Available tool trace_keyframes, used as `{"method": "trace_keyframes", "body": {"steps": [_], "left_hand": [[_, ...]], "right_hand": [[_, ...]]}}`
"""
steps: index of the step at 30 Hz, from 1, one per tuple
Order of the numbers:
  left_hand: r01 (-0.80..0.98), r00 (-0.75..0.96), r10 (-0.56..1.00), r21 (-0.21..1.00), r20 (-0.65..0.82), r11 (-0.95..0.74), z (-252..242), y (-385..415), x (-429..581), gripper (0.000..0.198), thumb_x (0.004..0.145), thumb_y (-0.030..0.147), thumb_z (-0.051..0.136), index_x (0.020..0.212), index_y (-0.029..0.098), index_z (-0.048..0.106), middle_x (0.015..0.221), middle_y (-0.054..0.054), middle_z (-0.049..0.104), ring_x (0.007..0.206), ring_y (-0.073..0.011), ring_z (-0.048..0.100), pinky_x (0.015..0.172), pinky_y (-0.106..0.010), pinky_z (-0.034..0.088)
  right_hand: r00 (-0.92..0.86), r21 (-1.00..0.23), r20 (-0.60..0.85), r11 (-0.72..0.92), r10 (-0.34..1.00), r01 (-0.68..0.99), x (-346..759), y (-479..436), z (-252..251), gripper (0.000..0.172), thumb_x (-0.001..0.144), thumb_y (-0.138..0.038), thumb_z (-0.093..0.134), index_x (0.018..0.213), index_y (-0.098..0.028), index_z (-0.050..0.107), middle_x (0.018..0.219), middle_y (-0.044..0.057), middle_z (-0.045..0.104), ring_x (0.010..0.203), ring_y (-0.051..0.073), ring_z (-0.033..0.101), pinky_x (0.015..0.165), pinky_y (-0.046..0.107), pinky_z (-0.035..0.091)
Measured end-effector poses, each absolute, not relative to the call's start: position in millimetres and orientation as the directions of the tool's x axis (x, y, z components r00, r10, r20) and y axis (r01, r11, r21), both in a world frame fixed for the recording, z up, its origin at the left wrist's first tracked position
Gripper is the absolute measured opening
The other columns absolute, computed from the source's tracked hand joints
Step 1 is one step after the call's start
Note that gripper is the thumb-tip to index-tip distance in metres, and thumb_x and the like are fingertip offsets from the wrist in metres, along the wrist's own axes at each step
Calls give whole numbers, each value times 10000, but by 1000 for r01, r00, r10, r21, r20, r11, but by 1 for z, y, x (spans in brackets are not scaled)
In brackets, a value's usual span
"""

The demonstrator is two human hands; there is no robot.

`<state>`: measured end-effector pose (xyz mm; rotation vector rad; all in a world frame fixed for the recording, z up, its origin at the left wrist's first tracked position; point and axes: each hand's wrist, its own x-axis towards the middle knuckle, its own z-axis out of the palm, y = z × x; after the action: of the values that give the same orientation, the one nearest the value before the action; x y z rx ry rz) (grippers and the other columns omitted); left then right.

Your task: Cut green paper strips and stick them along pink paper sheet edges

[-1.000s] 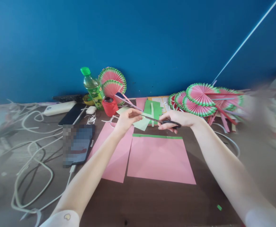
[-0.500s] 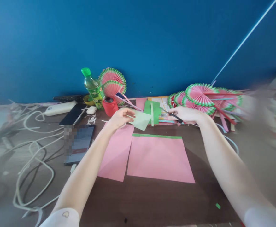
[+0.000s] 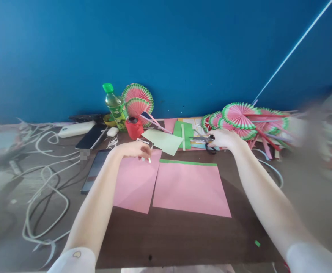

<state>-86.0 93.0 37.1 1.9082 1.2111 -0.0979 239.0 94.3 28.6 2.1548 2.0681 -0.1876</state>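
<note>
My left hand (image 3: 136, 150) hovers over the left pink sheet (image 3: 133, 185), fingers curled around narrow white tape (image 3: 150, 160) that shows only in part beside them. My right hand (image 3: 222, 138) is closed on the handles of black-handled scissors (image 3: 201, 139), blades pointing left over papers at the back. Between the hands lies a pale green sheet (image 3: 164, 141), its right corner by a green paper piece (image 3: 187, 131) with a pale strip across it. In front lies another pink sheet (image 3: 190, 189) with a green band along its far edge.
Pleated pink-and-green paper fans (image 3: 241, 115) are piled at the back right, with more (image 3: 137, 99) at back left. Nearby stand a green-capped bottle (image 3: 115, 108) and a red container (image 3: 134, 127). White cables (image 3: 44, 182) and a phone (image 3: 93, 176) lie left. A blue wall (image 3: 166, 49) rises behind.
My left hand has moved down and left, off the pale green sheet and onto the white tape. The scissors have been lowered slightly in my right hand and now point left.
</note>
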Motion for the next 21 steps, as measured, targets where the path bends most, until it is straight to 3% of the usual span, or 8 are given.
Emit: {"method": "trace_keyframes", "body": {"steps": [2,4,7,9,11,16,19,21], "left_hand": [[759,492,774,632,-399,-156,41,90,-83,209,681,316,557,800,155,616,824,-32,678,653,-126,584,584,-221,446],[721,444,849,677,-287,-148,43,84,-76,236,717,343,537,838,152,608,843,-42,678,681,-134,596,612,-235,455],[601,374,919,787,-125,-138,36,66,-58,219,758,278,487,891,145,599,863,-53,678,731,-142,610,629,-245,468],[550,327,942,825,-69,-131,25,45,-45,232,780,213,430,922,140,598,919,-63,676,772,-146,622,688,-273,487],[493,364,931,846,13,-204,10,21,-37,273,803,208,408,1006,157,584,1018,-64,661,923,-160,612,807,-302,482],[655,541,841,612,31,-443,-25,-32,-33,495,805,211,449,1298,215,408,1366,-40,438,1283,-184,349,1071,-371,287],[698,609,792,440,50,-565,-35,-42,-31,563,811,187,437,1360,210,313,1426,-15,355,1340,-176,233,1115,-394,190],[728,599,799,379,56,-572,-37,-43,-28,553,825,202,426,1364,204,303,1426,-17,354,1341,-176,232,1111,-399,196]], "right_hand": [[-12,21,-55,13,998,1000,231,91,31,401,765,-353,540,1134,-201,579,1121,126,590,1079,320,503,825,407,414],[-178,-73,31,180,984,981,221,88,32,419,802,-378,499,1170,-184,549,1164,136,562,1106,302,493,880,395,393],[-404,-260,-33,382,914,887,203,83,26,639,740,-483,571,1291,-196,421,1312,126,452,1158,282,463,905,351,399],[-427,-266,-65,397,902,879,192,80,19,753,700,-505,613,1334,-189,357,1370,132,388,1191,309,427,925,380,389],[-441,-204,-34,425,897,882,184,78,12,696,733,-423,611,1328,-158,366,1350,144,416,1197,323,417,946,404,368],[-414,-72,12,414,910,908,177,80,9,273,815,-210,501,1052,-149,621,1072,135,630,994,278,574,785,344,440],[-361,-73,28,362,932,929,181,83,17,262,839,-179,429,852,-172,691,889,106,686,860,247,627,702,318,445],[-358,-143,93,369,929,919,187,85,24,279,846,-197,424,847,-180,703,884,91,699,857,237,634,721,314,447]]}}
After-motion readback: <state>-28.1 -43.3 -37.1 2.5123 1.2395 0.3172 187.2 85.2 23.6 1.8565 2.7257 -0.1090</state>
